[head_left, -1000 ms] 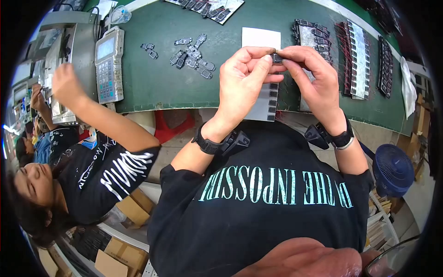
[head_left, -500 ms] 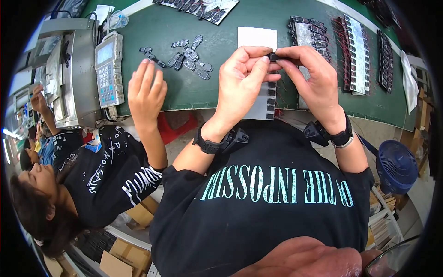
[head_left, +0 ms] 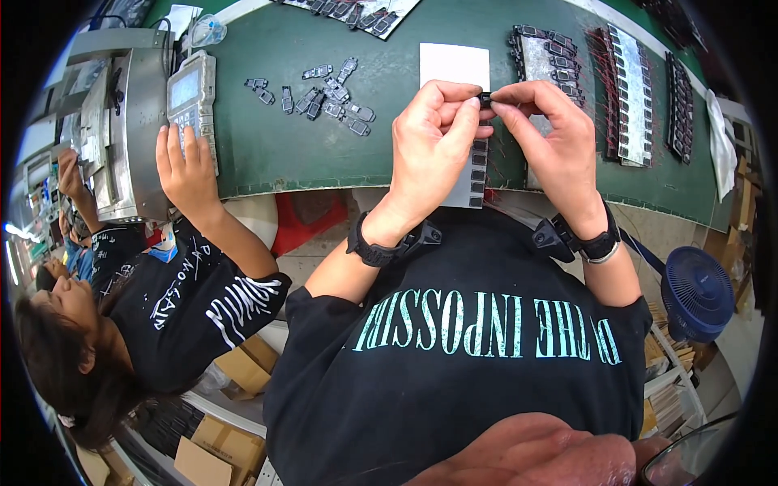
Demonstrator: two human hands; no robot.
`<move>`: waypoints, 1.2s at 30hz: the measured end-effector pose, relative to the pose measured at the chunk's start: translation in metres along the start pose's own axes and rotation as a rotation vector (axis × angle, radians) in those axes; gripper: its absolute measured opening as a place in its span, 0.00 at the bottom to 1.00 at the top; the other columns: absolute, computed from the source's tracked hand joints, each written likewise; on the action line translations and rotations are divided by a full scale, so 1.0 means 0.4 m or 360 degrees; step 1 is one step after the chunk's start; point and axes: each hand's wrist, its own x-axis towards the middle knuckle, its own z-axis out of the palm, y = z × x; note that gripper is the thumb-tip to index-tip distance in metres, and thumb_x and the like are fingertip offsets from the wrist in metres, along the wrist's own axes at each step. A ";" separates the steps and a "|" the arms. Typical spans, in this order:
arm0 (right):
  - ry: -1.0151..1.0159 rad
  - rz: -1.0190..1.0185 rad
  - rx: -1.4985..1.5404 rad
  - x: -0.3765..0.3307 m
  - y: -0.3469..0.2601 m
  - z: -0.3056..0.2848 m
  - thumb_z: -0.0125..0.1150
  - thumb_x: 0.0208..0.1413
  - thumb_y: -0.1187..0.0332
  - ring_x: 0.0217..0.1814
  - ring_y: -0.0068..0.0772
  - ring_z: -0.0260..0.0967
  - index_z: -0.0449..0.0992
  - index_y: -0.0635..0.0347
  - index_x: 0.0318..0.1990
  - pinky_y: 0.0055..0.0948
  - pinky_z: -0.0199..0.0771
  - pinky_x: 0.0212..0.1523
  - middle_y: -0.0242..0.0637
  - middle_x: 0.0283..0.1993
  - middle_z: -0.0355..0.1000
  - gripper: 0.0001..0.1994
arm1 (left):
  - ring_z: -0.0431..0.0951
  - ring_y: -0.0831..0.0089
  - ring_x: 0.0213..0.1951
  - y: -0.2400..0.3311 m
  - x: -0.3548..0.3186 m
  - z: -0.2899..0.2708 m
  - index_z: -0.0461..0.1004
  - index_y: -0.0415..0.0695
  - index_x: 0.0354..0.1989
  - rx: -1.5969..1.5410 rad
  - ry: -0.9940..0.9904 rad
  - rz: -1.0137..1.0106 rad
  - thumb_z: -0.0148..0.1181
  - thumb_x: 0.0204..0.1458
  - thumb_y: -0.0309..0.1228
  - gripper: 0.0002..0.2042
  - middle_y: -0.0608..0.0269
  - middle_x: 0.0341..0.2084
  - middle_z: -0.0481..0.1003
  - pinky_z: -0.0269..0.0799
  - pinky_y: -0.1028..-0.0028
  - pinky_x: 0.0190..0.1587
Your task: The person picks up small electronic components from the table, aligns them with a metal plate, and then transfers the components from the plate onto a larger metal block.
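- Clock centre: left hand [head_left: 433, 138] and right hand [head_left: 559, 134], fingertips pinched around a small black part [head_left: 485, 99], apparently unfinished.
- Six o'clock: black pieces [head_left: 477, 174] columned on a grey sheet [head_left: 461, 193].
- Nine o'clock: loose black modules [head_left: 305, 100], still unarranged.
- Three o'clock: wired row [head_left: 624, 105], seemingly complete.

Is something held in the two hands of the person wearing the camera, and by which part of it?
A small black part: the left hand and right hand pinch it by its left and right sides.
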 end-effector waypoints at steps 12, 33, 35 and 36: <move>-0.0164 0.0355 0.0386 0.011 0.006 -0.005 0.63 0.60 0.76 0.45 0.23 0.76 0.78 0.65 0.43 0.23 0.76 0.47 0.32 0.44 0.76 0.06 | 0.84 0.71 0.42 0.002 -0.014 0.001 0.72 0.30 0.48 -0.0012 0.0008 0.0023 0.54 0.65 0.21 0.08 0.52 0.38 0.81 0.84 0.74 0.43; -0.0381 0.0066 -0.0114 0.093 0.033 -0.114 0.63 0.57 0.76 0.42 0.31 0.76 0.78 0.64 0.43 0.28 0.75 0.45 0.37 0.39 0.77 0.08 | 0.85 0.66 0.45 0.046 -0.015 0.003 0.73 0.34 0.50 0.0455 -0.0004 0.0150 0.62 0.59 0.22 0.12 0.48 0.50 0.78 0.82 0.72 0.44; -0.0341 0.0022 -0.0277 0.130 0.071 -0.127 0.64 0.57 0.75 0.42 0.32 0.76 0.79 0.63 0.43 0.30 0.75 0.45 0.37 0.39 0.78 0.07 | 0.84 0.65 0.46 0.056 -0.014 0.002 0.73 0.35 0.51 0.0422 0.0047 0.0246 0.62 0.59 0.22 0.13 0.47 0.54 0.77 0.82 0.72 0.44; -0.0288 -0.0041 -0.0433 0.147 0.093 -0.126 0.64 0.57 0.74 0.42 0.34 0.75 0.79 0.62 0.42 0.31 0.74 0.45 0.36 0.40 0.78 0.07 | 0.84 0.65 0.47 0.057 -0.013 -0.006 0.73 0.35 0.52 0.0412 0.0024 0.0249 0.61 0.59 0.22 0.13 0.46 0.57 0.75 0.82 0.72 0.44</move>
